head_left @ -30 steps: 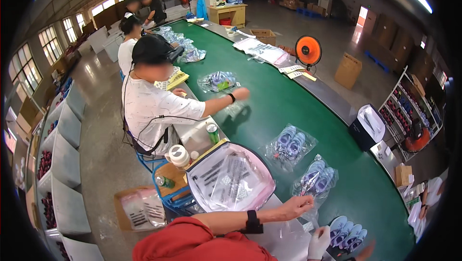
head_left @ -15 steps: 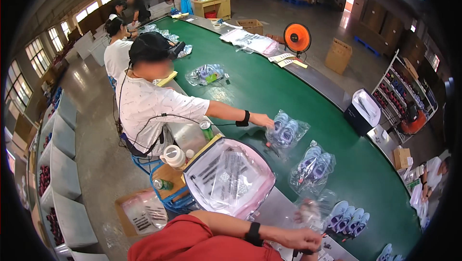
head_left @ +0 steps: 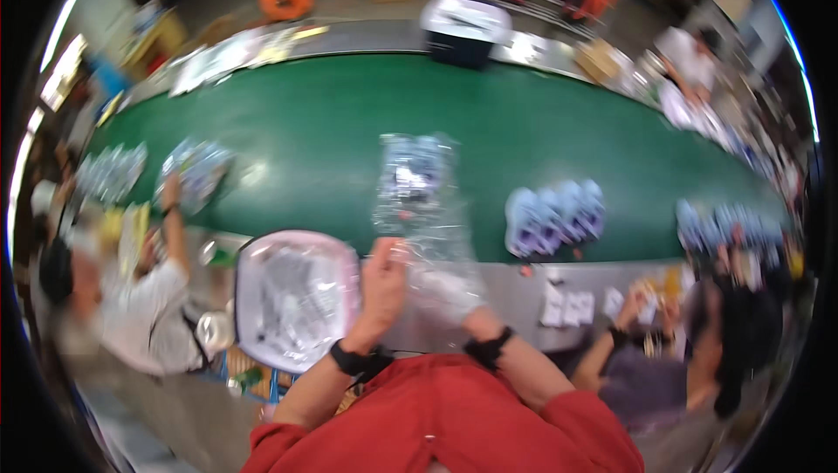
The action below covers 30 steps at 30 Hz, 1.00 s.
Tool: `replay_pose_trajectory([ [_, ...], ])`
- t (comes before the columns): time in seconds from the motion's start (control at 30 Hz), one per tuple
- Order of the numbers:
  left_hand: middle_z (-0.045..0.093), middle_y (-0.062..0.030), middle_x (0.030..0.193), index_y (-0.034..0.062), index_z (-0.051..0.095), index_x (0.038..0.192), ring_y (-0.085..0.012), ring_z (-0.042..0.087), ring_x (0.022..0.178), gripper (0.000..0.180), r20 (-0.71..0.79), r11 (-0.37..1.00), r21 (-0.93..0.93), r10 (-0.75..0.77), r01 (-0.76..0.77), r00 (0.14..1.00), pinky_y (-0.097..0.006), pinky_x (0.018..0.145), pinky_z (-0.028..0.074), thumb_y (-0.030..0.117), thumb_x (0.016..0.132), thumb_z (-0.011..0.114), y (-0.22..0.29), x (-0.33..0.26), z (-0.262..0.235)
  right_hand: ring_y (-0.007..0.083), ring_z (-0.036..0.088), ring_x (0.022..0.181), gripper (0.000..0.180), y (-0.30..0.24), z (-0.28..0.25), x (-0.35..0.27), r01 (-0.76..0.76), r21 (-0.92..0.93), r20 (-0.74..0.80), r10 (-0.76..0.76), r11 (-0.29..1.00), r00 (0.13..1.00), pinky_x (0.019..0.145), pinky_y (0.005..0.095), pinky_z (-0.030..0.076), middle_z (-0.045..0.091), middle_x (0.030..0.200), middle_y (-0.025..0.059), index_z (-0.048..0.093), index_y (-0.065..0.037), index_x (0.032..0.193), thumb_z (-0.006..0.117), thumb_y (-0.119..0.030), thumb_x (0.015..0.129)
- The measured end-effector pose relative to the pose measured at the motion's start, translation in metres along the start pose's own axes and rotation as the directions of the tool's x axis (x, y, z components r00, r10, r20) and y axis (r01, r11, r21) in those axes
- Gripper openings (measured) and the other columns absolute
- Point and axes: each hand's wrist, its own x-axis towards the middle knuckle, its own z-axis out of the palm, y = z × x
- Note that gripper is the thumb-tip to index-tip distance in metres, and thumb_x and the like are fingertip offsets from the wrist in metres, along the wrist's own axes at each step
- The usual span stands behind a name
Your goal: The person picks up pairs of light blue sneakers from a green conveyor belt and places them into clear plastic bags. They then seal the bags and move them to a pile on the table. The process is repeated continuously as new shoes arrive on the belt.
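My left hand (head_left: 384,277) is closed on the edge of a clear plastic bag (head_left: 436,246) at the front of the green table. My right hand (head_left: 458,294) lies under or inside the film; its fingers are blurred. Beyond my hands, a pair of light-blue and purple shoes (head_left: 413,167) rests in clear plastic. Whether that wrapping and the film at my hands are one piece, I cannot tell. Unbagged shoes (head_left: 556,218) of the same colours stand in a row to the right.
Left of me sits a pink-lined bin (head_left: 297,242) of flat plastic bags. A co-worker's hand (head_left: 170,189) touches bagged shoes (head_left: 199,167). At right, another person's hands (head_left: 646,298) hold something small near white papers (head_left: 567,307). A dark box (head_left: 463,37) stands across the green table (head_left: 332,106).
The view has swung right, so the table now spans the picture. Both my forearms show now, and my left hand has come onto the clear plastic. The picture is more blurred.
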Motion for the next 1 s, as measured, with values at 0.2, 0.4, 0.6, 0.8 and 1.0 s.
replay_pose_trajectory([
  [0.2, 0.051, 0.0033, 0.065, 0.0074, 0.052, 0.097, -0.0043, 0.046, 0.051, 0.013, 0.215, 0.88, -0.278, -0.333, 0.384, 0.918, -0.021, 0.042, 0.038, 0.003, 0.085, 0.055, -0.032, 0.02, 0.025, 0.0271, 0.064, 0.081, 0.026, 0.037, -0.02, -0.013, 0.014, 0.54, 0.042, -0.044, 0.842, 0.998, 0.072, 0.0382, 0.05, 0.066, 0.094, 0.0122, 0.063, -0.007, 0.102, 0.055, -0.026, 0.086],
  [0.4, 0.058, -0.0063, 0.091, 0.0019, 0.053, 0.096, -0.0129, 0.061, 0.074, 0.018, 0.259, 0.927, -0.208, -0.256, 0.312, 0.931, -0.028, 0.065, 0.056, -0.004, 0.079, 0.05, 0.005, 0.05, 0.045, 0.0279, 0.06, 0.093, 0.044, 0.154, -0.091, -0.046, -0.261, 0.346, -0.343, 0.381, 0.901, 0.859, 0.082, 0.038, 0.046, 0.063, 0.099, 0.0109, 0.061, -0.008, 0.107, 0.065, -0.041, 0.078],
  [0.6, 0.054, -0.0022, 0.08, 0.0017, 0.055, 0.101, -0.006, 0.05, 0.058, 0.015, 0.223, 0.908, -0.241, -0.291, 0.342, 0.93, -0.022, 0.05, 0.05, 0.003, 0.088, 0.049, 0.018, 0.053, 0.095, 0.0317, 0.051, 0.107, 0.057, 0.224, -0.032, -0.018, -0.484, -0.114, -0.009, 0.486, 0.868, 0.874, 0.092, 0.0434, 0.035, 0.057, 0.106, 0.0161, 0.064, -0.012, 0.103, 0.07, -0.054, 0.065],
  [0.8, 0.05, 0.004, 0.07, 0.0055, 0.057, 0.104, -0.0017, 0.041, 0.052, 0.014, 0.095, 0.943, -0.148, -0.288, 0.3, 0.953, -0.02, 0.037, 0.032, 0.012, 0.094, 0.05, 0.01, 0.063, 0.106, 0.0308, 0.052, 0.091, 0.042, 0.243, 0.013, 0.008, -0.594, -0.076, -0.241, 0.563, 0.801, 0.79, 0.083, 0.0433, 0.035, 0.054, 0.091, 0.0146, 0.067, -0.016, 0.091, 0.07, -0.048, 0.064],
  [1.0, 0.053, 0.0027, 0.078, 0.0021, 0.061, 0.103, -0.0053, 0.044, 0.067, 0.017, 0.052, 0.984, 0.177, -0.026, 0.016, 0.998, -0.021, 0.06, 0.037, 0.011, 0.09, 0.054, -0.002, 0.069, 0.111, 0.0292, 0.057, 0.082, 0.036, 0.274, -0.012, -0.019, -0.42, -0.05, -0.274, 0.392, 0.906, 0.878, 0.075, 0.0413, 0.04, 0.057, 0.084, 0.0139, 0.067, -0.014, 0.078, 0.068, -0.049, 0.067],
])
